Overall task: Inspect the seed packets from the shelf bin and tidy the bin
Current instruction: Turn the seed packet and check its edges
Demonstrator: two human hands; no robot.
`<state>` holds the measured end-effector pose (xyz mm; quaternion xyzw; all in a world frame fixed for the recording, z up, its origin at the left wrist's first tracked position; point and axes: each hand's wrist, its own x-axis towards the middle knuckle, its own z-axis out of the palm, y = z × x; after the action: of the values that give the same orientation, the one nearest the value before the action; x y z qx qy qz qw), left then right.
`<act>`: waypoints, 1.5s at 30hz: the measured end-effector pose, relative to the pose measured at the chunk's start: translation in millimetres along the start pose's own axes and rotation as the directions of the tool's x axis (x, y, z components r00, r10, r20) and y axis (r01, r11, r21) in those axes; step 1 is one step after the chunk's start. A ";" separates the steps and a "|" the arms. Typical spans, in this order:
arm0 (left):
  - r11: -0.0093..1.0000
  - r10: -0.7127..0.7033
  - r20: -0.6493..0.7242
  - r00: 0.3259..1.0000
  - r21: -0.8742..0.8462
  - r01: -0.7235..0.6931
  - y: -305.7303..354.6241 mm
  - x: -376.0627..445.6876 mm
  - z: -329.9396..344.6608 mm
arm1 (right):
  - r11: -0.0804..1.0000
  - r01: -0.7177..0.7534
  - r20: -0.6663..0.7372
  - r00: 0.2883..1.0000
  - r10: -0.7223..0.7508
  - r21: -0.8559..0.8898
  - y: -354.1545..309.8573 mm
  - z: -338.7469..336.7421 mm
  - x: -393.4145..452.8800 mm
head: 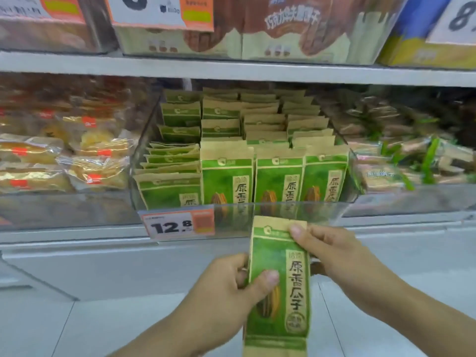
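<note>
Green-and-kraft packet (278,287) held upright in front of shelf, below bin; left hand (231,284) grips its left edge, thumb pressed on front; right hand (332,251) pinches top right corner. Clear bin (296,210) behind holds rows of same packets (257,155), front ones upright. Price tag (177,225) on bin front, left
</note>
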<state>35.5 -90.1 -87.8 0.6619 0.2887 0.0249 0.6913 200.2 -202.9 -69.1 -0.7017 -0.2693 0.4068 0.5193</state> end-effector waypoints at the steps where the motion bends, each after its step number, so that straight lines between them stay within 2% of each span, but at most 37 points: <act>1: 0.999 -0.041 -0.002 0.999 -0.010 0.041 -4.7 2.0 4.9 | 0.999 -0.039 0.042 0.998 0.040 -0.025 6.8 -4.7 0.0; 8: 0.984 -0.138 0.141 0.980 -0.094 0.152 -17.3 9.4 22.5 | 0.997 -0.063 0.013 0.998 0.064 -0.047 31.7 -28.3 7.9; 10: 0.979 -0.156 0.112 0.981 -0.118 0.169 -19.1 10.4 24.2 | 0.991 -0.123 0.085 0.988 0.127 -0.046 33.3 -32.1 7.1; 14: 0.961 -0.205 0.027 0.978 -0.183 0.207 -24.8 13.2 28.2 | 0.961 -0.202 0.260 0.933 0.247 -0.189 38.9 -40.6 -5.5; 17: 0.936 -0.253 0.012 0.967 -0.250 0.248 -24.2 14.4 29.0 | 0.939 -0.168 0.368 0.888 0.277 -0.300 41.0 -41.0 -19.0; 23: 0.923 -0.292 0.007 0.956 -0.258 0.284 -27.1 17.2 32.1 | 0.937 -0.085 0.398 0.889 0.225 -0.339 42.5 -42.8 -27.6; 25: 0.963 -0.227 -0.032 0.973 -0.159 0.219 -26.0 13.7 32.6 | 0.931 -0.049 0.382 0.903 0.196 -0.362 40.5 -40.4 -26.8; 28: 0.980 -0.090 -0.028 0.996 0.177 0.093 -28.1 6.8 33.9 | 0.968 -0.077 0.302 0.941 0.149 -0.238 40.6 -32.8 -23.6; 32: 0.887 0.053 0.041 0.998 0.457 -0.066 -30.8 -0.5 34.6 | 0.989 -0.145 0.143 0.979 0.142 0.011 50.2 -17.2 -22.8; 34: 0.879 0.103 0.067 0.992 0.460 -0.123 -27.5 -2.1 34.7 | 0.988 -0.148 0.114 0.983 0.143 0.046 54.8 -9.1 -24.1; 36: 0.920 0.120 0.043 0.992 0.372 -0.127 -23.9 -2.3 33.3 | 0.983 -0.168 0.123 0.980 0.158 0.077 57.9 -2.5 -26.5; 41: 0.936 0.112 0.022 0.993 0.332 -0.113 -19.1 -4.8 30.3 | 0.962 -0.215 0.228 0.958 0.175 0.169 54.3 4.7 -31.8; 45: 0.958 0.063 0.043 0.997 0.278 -0.073 -21.0 -6.2 32.4 | 0.976 -0.190 0.216 0.962 0.165 0.102 55.3 6.6 -31.6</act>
<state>37.0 -124.4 -106.5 0.7627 0.2546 -0.0035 0.5946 175.6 -242.3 -113.1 -0.6439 -0.2323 0.5381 0.4919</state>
